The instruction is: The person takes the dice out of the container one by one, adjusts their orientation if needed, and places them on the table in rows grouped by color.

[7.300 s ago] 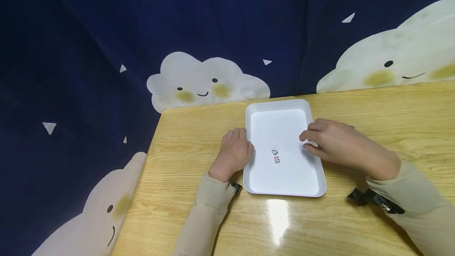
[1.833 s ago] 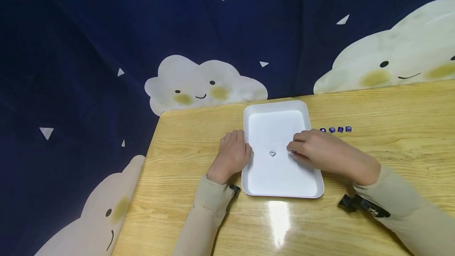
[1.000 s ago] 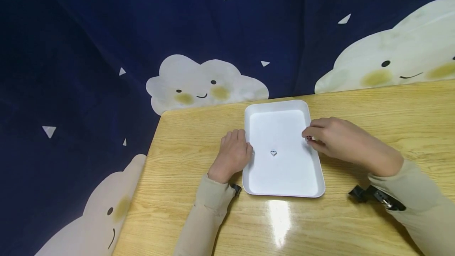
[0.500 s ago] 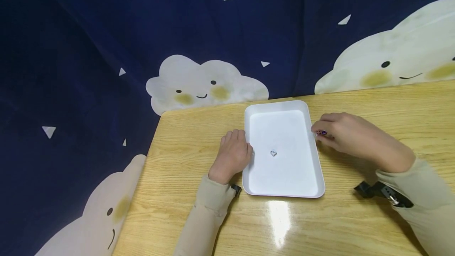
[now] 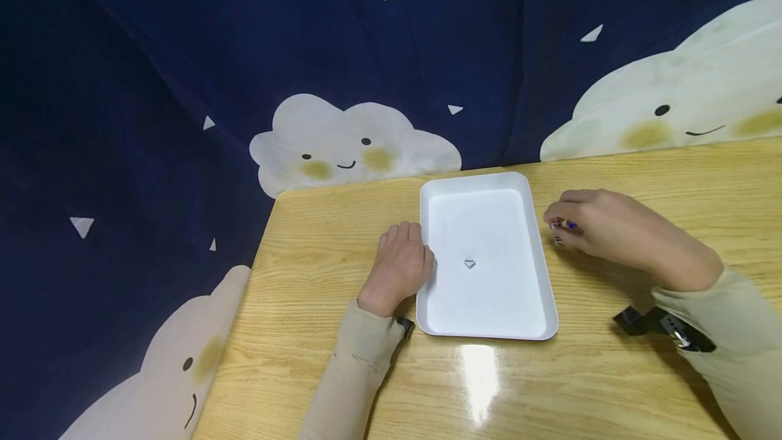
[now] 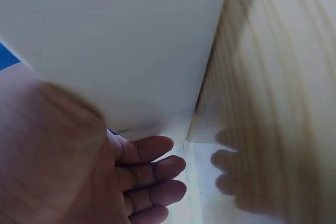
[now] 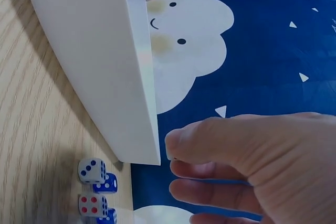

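Note:
My left hand (image 5: 400, 263) grips the left rim of a white tray (image 5: 548, 290), its thumb hooked over into the tray. In the left wrist view the fingers (image 6: 157, 174) curl beside the tray's outer wall. My right hand (image 5: 611, 233) is just right of the tray and pinches a white die (image 5: 555, 223) with red pips; in the right wrist view thumb and finger mostly hide it. On the table below sit a white die with blue pips (image 7: 92, 170) and one with red pips (image 7: 93, 204), in front of blue dice (image 7: 106, 183). Another white die (image 5: 469, 263) lies in the tray.
The wooden table (image 5: 611, 386) runs back to a dark blue curtain (image 5: 489, 53) with cloud prints. The tray stands near the table's back edge. My right hand covers much of the row of blue dice.
Two dice lay in the tray earlier; one lies there now. My right hand has picked up the red-pipped die and carried it over the right rim. My left hand has stayed in place.

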Tool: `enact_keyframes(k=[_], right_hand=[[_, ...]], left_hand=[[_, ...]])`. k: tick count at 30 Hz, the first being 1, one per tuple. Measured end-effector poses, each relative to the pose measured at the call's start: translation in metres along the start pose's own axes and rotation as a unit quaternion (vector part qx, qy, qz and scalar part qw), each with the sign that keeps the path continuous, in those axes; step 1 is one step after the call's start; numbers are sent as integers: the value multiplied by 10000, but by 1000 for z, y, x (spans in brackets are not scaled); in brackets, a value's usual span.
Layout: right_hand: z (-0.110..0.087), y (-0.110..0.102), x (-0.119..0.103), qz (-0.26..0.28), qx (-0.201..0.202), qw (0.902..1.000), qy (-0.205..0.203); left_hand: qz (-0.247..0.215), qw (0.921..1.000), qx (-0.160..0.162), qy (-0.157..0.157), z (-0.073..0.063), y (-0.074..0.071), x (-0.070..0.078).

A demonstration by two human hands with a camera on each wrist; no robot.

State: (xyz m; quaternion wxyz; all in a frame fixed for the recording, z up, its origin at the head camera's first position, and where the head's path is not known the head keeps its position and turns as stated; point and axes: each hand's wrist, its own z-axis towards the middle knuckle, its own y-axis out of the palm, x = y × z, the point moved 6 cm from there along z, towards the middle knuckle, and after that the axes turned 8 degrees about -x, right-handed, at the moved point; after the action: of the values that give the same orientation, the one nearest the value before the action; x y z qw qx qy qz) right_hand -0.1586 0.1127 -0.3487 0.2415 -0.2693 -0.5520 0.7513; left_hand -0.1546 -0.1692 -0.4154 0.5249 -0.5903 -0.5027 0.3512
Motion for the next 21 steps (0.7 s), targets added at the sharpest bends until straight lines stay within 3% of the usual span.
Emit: enact_keyframes(k=[8,21], right_hand=[[-3,4,12,83,-450,9981,421],[-6,10,23,222,-1259,9865,1021]], left_hand=[[-3,10000,-15,-19,-1,0,0],[-32,9999,-89,-91,-1,0,0]])
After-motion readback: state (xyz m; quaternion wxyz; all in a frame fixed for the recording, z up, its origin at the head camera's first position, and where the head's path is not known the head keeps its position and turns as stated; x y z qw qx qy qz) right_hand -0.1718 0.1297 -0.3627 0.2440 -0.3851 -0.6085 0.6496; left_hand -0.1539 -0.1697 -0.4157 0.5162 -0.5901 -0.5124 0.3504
